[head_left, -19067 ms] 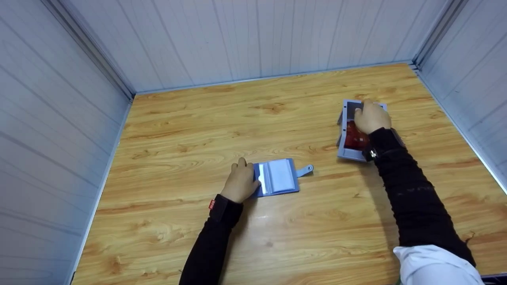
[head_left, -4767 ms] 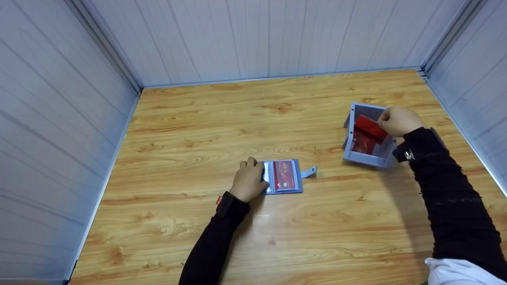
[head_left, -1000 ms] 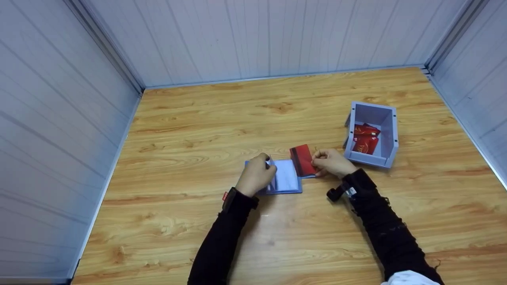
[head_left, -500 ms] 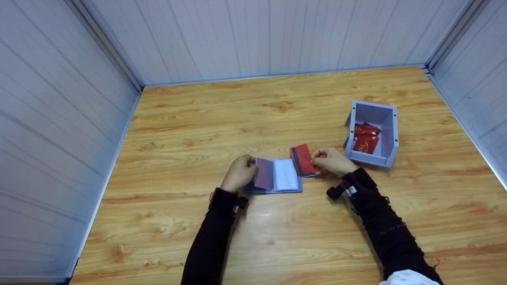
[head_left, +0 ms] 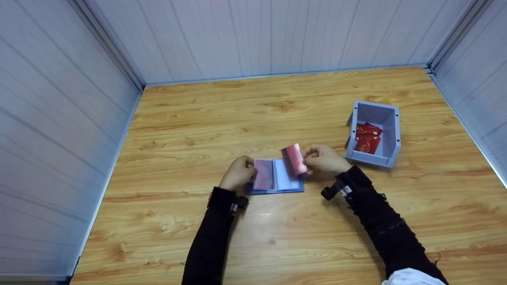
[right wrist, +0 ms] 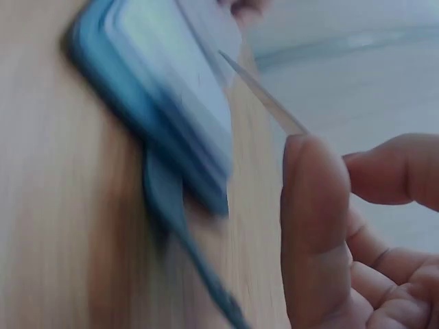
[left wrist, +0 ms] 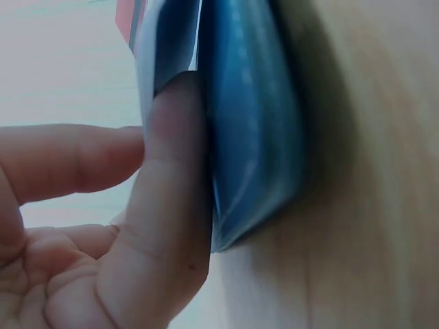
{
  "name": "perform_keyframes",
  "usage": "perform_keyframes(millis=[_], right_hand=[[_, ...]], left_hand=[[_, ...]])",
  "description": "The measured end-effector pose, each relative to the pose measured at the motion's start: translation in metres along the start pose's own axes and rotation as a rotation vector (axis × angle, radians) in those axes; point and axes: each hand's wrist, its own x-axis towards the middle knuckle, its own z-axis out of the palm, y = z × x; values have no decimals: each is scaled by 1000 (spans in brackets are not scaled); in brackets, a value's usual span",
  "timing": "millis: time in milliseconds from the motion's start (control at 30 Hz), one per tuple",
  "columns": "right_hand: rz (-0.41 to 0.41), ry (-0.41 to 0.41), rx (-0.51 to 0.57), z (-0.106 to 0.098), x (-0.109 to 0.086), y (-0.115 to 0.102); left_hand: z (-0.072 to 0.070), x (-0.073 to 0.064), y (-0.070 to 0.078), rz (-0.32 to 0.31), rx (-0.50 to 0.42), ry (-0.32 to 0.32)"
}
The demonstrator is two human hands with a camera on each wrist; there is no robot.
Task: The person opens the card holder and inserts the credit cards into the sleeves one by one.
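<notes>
A blue card holder (head_left: 288, 191) lies spread out on the wooden table. My left hand (head_left: 237, 175) pinches the edge of a clear sleeve page (head_left: 263, 175) with a reddish card in it, lifted at the holder's left. In the left wrist view, the thumb (left wrist: 168, 199) presses this page from one side. My right hand (head_left: 325, 159) pinches a red card (head_left: 293, 160) with a dark stripe, tilted above the white right-hand page (head_left: 282, 176). The right wrist view shows that card (right wrist: 264, 96) edge-on, apart from the holder, whose snap strap (right wrist: 192, 240) sticks out.
A grey plastic bin (head_left: 370, 159) stands at the right, with several red VIP cards (head_left: 367, 145) lying inside. White panel walls (head_left: 245, 39) enclose the table (head_left: 198, 118) at the back and both sides.
Earlier, my right hand took the red card from the bin to the holder. My left hand has turned a sleeve page leftward. Just now the card has moved left over the right-hand page.
</notes>
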Motion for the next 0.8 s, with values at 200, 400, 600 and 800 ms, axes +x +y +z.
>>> perform_keyframes(millis=[200,400,600,800], right_hand=[[1,-41,64,24,5,-1],[47,-45,111,38,8,2],[67,-49,125,44,10,3],[67,-40,98,49,10,1]], left_hand=[[-1,-3,0,8,-1,2],[-1,-4,2,-5,15,-14],[0,-3,1,-5,11,-7],[0,-4,1,22,-6,2]])
